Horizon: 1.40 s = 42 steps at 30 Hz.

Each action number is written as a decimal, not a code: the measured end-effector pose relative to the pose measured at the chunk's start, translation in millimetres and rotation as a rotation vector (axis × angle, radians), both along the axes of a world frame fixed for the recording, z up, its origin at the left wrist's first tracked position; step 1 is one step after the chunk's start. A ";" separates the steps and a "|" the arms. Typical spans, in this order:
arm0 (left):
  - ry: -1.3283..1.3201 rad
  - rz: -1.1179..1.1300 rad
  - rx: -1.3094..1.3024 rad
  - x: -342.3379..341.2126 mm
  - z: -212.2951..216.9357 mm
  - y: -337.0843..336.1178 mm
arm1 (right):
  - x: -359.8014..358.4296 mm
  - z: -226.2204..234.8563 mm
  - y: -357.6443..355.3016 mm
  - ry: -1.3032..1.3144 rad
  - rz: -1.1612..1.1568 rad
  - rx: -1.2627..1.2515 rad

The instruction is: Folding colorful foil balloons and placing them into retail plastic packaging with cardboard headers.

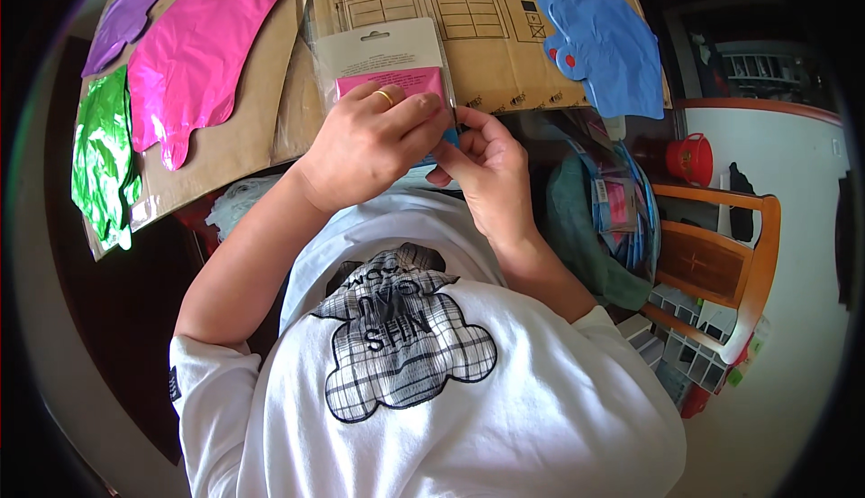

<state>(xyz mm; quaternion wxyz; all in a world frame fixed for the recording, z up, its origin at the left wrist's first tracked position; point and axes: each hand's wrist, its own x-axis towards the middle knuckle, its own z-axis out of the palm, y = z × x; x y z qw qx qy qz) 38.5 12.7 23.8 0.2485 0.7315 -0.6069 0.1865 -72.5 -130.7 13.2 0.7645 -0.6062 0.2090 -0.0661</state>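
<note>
A clear packet with a white hang-hole header card (383,44) lies at the near edge of the cardboard, with a folded pink piece (410,80) showing inside it. My left hand (374,142), a gold ring on one finger, rests over the lower part of the packet with its fingers curled in on it. At the packet's lower right edge, my right hand (491,169) pinches with thumb and fingers. A bit of blue (450,137) shows between the two hands. The fingertips and the packet's lower end are partly hidden.
Flat shiny foil pieces, like deflated balloons, lie on the cardboard (257,128): pink (203,61), green (101,155) and purple (126,25) at left, blue (617,47) at right. Right of me are a wooden chair (707,268), a bag of packets (577,223) and a red bucket (690,159).
</note>
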 end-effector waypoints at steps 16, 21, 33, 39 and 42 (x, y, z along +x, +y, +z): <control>0.320 0.235 -0.274 -37.2 -2.3 33.0 | 1.2 -6.9 -4.5 0.038 -0.042 0.073; 1.368 0.466 -0.738 -95.9 -34.4 54.6 | 1.2 -5.8 -1.3 0.057 -0.045 0.193; 2.038 0.322 -0.790 -77.9 -30.5 46.0 | -12.5 -8.2 -11.1 0.150 0.228 0.229; 1.929 0.259 -0.824 -80.0 -30.9 45.2 | -16.1 -12.8 -15.4 0.176 0.245 0.184; 1.960 0.281 -0.813 -80.8 -36.2 47.6 | -14.7 -17.2 -15.5 0.177 0.237 0.182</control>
